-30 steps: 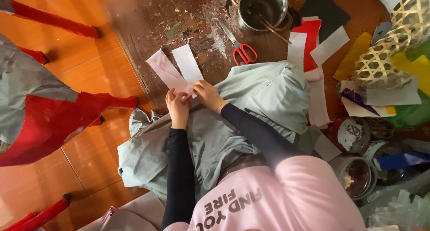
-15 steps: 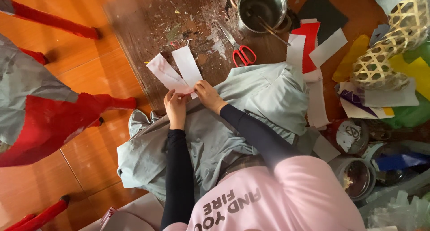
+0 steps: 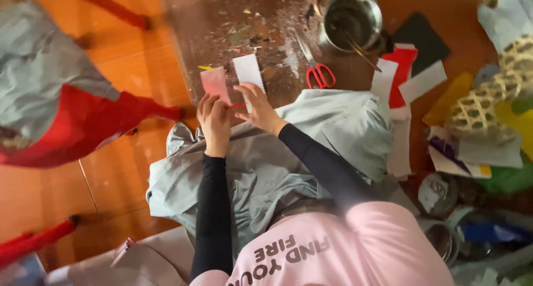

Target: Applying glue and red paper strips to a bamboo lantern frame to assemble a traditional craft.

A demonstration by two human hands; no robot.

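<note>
My left hand [image 3: 214, 119] pinches a pale pink paper strip [image 3: 215, 85] by its lower end. Right beside it, my right hand [image 3: 258, 105] holds a white paper strip [image 3: 248, 71] with a serrated edge. Both strips stick up over a brown, scrap-littered board [image 3: 222, 25]. A grey cloth [image 3: 261, 169] covers my lap under both forearms. Red-handled scissors [image 3: 319, 75] lie on the board just right of my right hand.
A metal pot [image 3: 352, 19] with a stick in it stands at the top. White and red paper strips [image 3: 400, 81], a black sheet [image 3: 422, 36], a woven basket [image 3: 488, 103] and tins [image 3: 438, 191] crowd the right. A red-legged stool with grey cloth [image 3: 50, 114] stands left.
The two strips were fanned out to the left; now they stand more upright and closer together. My hands stay side by side, and the view has shifted a little.
</note>
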